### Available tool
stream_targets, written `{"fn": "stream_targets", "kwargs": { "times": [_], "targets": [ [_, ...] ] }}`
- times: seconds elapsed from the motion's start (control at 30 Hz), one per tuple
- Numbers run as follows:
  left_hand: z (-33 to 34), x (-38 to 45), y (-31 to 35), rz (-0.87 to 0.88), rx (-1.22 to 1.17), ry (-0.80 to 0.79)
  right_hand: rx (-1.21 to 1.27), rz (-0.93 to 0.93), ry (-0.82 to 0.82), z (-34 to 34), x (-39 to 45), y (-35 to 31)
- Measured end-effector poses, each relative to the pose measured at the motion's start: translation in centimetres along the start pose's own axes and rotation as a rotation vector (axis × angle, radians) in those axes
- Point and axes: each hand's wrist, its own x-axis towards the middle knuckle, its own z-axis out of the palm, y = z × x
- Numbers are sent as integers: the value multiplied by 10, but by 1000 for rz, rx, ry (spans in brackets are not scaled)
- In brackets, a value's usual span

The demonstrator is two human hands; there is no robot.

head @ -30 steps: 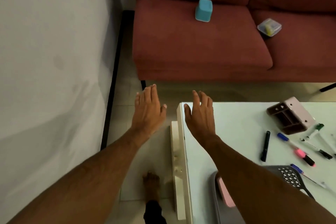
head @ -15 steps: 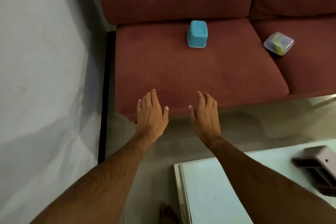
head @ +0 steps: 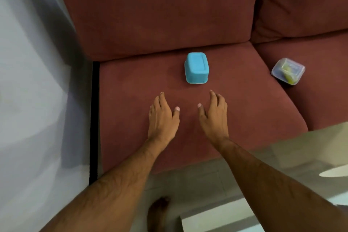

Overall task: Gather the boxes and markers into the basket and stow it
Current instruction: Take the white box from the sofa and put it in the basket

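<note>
A small blue box (head: 196, 68) sits upside down on the left seat cushion of the red sofa (head: 131, 90). A clear lidded box (head: 287, 71) with something yellow inside lies on the sofa to the right, near the gap between cushions. My left hand (head: 162, 117) and my right hand (head: 213, 115) are stretched out palm down over the cushion, fingers apart, holding nothing. Both fingertips stop a short way in front of the blue box. The basket and markers are out of view.
A pale wall (head: 37, 81) stands close on the left, with a dark strip (head: 94, 118) along the sofa's side. The corner of the white table (head: 216, 218) shows at the bottom right. My bare foot (head: 158, 213) is on the tiled floor.
The view has moved forward off the table to the sofa. Both hands have reached out over the seat cushion, much closer to the blue box. The table's markers and basket dropped out of sight.
</note>
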Motion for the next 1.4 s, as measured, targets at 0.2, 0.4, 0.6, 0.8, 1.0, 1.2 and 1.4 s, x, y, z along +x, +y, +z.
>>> {"fn": "stream_targets", "kwargs": {
  "times": [0.2,0.4,0.6,0.8,1.0,1.2,1.4],
  "targets": [
    [15,84,19,10,-138,-45,107,92,56,25,80,-17],
    [38,147,37,-70,-349,-112,174,157,97,49,135,-26],
    [63,158,42,-29,-452,-162,220,225,127,62,151,-19],
    [72,165,53,-129,-600,-86,335,288,229,52,141,-11],
    [80,159,80,-287,-906,-116,685,438,271,14,105,14],
    [112,111,131,-261,-1093,-284,1091,618,290,-30,64,60],
    [160,39,181,-153,-935,-399,1111,825,504,-88,5,117]
  ]
}}
